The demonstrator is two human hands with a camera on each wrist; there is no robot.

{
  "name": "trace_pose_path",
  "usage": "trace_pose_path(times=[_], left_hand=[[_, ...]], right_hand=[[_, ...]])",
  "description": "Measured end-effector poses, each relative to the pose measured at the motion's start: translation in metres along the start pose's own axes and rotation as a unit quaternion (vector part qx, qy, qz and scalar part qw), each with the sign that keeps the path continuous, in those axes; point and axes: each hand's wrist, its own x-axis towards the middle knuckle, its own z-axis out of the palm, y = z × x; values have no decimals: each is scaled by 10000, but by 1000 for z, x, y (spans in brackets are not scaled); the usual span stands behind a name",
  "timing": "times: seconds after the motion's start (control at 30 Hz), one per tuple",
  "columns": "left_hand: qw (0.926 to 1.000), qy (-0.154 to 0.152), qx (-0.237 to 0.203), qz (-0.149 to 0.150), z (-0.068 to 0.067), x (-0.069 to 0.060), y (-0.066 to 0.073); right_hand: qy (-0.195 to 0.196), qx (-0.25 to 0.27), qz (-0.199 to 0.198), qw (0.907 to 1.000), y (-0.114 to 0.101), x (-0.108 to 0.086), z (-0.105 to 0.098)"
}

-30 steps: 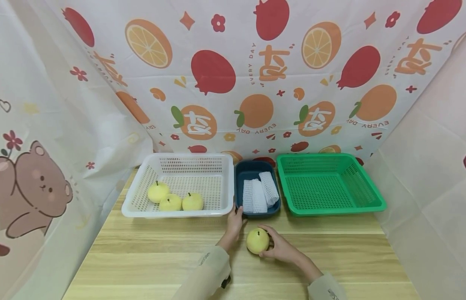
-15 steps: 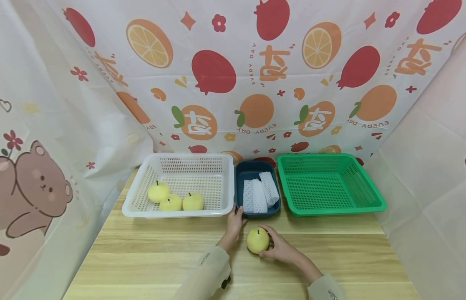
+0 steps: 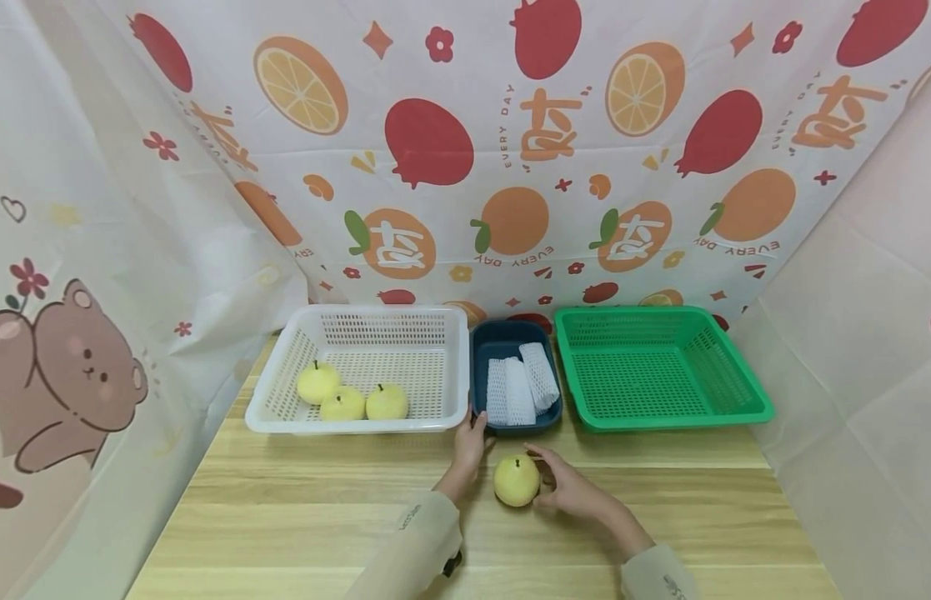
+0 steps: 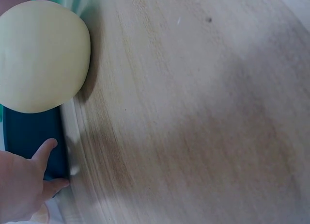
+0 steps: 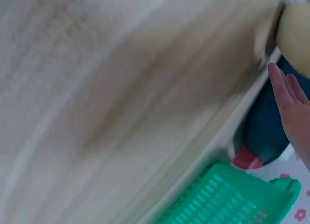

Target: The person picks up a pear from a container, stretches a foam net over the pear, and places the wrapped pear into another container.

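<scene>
A round yellow pear [image 3: 517,481] stands upright on the wooden table, stem up. My right hand [image 3: 570,487] is just to its right, thumb and fingers spread with a narrow gap to the fruit; the right wrist view shows the fingers [image 5: 278,86] fairly straight. Left of the pear, my left hand [image 3: 468,446] touches the front left corner of a dark blue bin [image 3: 503,333]. Thumb and one finger of that left hand [image 4: 22,185] lie apart against the bin in the left wrist view; its other fingers are hidden. Several white foam net sleeves [image 3: 518,392] lie in the bin.
Left of the bin is a white plastic basket [image 3: 405,367] with three yellow pears [image 3: 342,405] in it. A green plastic basket [image 3: 653,375] sits on the right. Behind them hangs a fruit-print cloth [image 3: 450,225]; the wooden table [image 3: 300,517] reaches toward me.
My right hand has loosened from the pear and drawn slightly right, leaving the pear standing on the table. My left hand has stayed at the bin's corner.
</scene>
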Motion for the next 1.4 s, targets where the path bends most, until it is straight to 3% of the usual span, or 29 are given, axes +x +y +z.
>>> trace_pose_path(times=[0.1, 0.2, 0.3, 0.4, 0.53, 0.8, 0.93, 1.07, 1.27, 1.4], left_hand=[[9999, 87, 66, 8, 0, 6, -7], [9999, 108, 74, 18, 0, 6, -7], [10000, 35, 7, -11, 0, 2, 2], [10000, -74, -40, -38, 2, -5, 12], [9999, -140, -69, -21, 2, -7, 15], [9999, 71, 96, 113, 0, 4, -5], [9997, 119, 160, 171, 0, 5, -9], [9998, 62, 100, 176, -2, 5, -8], [9999, -51, 15, 161, 0, -8, 9], [9999, -58, -26, 151, -1, 0, -2]], right_hand=[[563, -581, -245, 9964, -3, 2, -5], [1195, -1003, -464, 9867, -10, 6, -8], [1732, -1082, -714, 9763, -19, 12, -12], [2292, -1326, -898, 9601, -26, 22, -15], [2700, -1533, -778, 9474, -34, 37, -19], [2760, -1691, -106, 9461, -36, 68, -17], [2695, -1967, 441, 9417, -33, 80, -14], [2586, -2208, 726, 9376, -30, 89, -10], [2461, -2734, 1345, 9201, -29, 103, -2], [2397, -2920, 1723, 9097, -31, 108, -1]])
